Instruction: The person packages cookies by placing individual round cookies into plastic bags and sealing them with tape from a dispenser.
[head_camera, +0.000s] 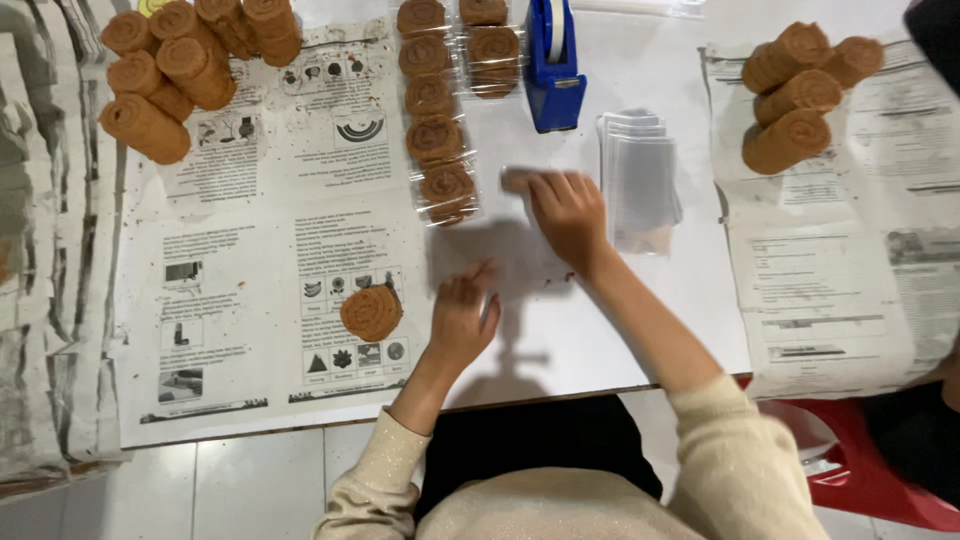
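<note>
- Left hand (462, 318) lay flat on the table (560, 330), fingers spread and holding nothing, just right of a single brown roll (371, 313) on a printed sheet (250, 300).
- Right hand (566, 212) pressed on a clear bag (520, 262), fingers loosely open.
- Beyond lay bagged rolls (437, 130), a bag stack (640, 180) and a blue tape dispenser (553, 70).

Both hands (515, 265) palm down, fingers spread; right hand (568, 212) reaches forward, slightly blurred; left hand (460, 315) nearer body.
</note>
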